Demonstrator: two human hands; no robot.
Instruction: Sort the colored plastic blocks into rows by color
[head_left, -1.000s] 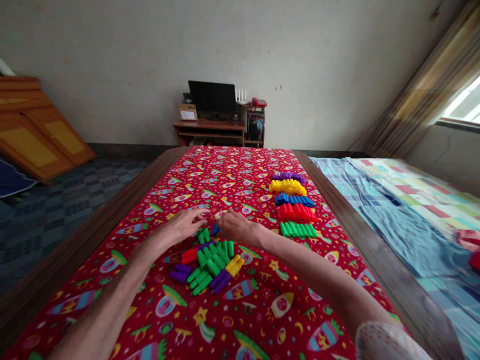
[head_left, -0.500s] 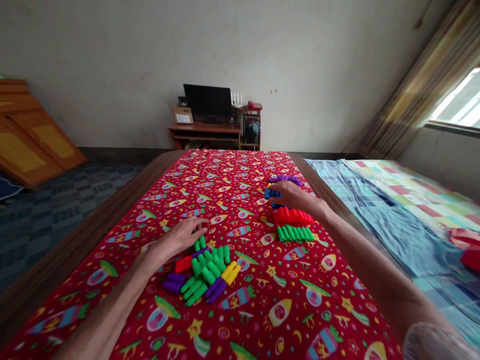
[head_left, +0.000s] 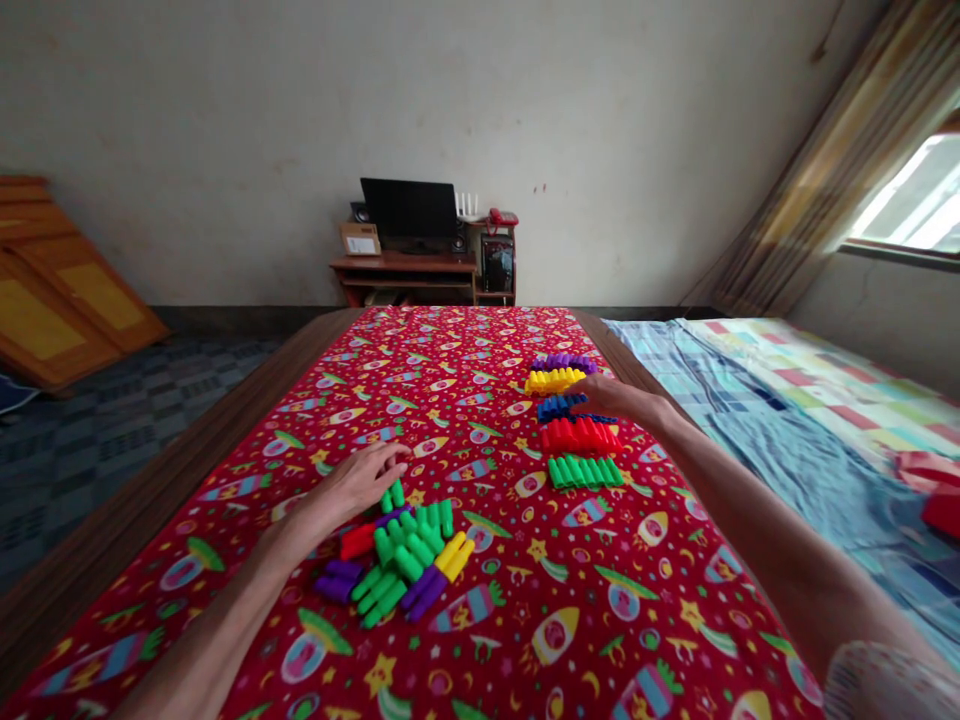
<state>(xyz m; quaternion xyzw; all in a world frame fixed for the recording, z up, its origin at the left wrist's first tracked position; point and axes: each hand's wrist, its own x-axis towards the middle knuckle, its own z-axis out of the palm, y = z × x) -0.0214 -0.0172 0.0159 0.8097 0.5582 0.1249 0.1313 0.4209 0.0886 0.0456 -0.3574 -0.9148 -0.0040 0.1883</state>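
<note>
My right hand (head_left: 598, 397) reaches to the right end of a row of blue toy blocks (head_left: 556, 408), fingers closed around that end and partly hiding it. Behind it lie a yellow row (head_left: 553, 381) and a purple row (head_left: 564, 362). On the near side are a red row (head_left: 579, 435) and a green row (head_left: 585, 472). My left hand (head_left: 369, 473) rests open, fingers loosely bent, at the far edge of a loose pile of green blocks (head_left: 405, 550). Purple blocks (head_left: 339, 580), a red block (head_left: 358, 541) and a yellow block (head_left: 454, 556) lie around that pile.
A red patterned cloth (head_left: 495, 670) covers the long table, whose brown edge (head_left: 172, 460) shows. To the right is a bed with a checked blue sheet (head_left: 720, 430). A desk with a monitor (head_left: 409, 215) stands by the far wall; a wooden cabinet (head_left: 67, 290) is at left.
My right hand has slid rightward along the blue row, uncovering its left part and the yellow row. My left hand stays beside the pile. The whole view has shifted slightly.
</note>
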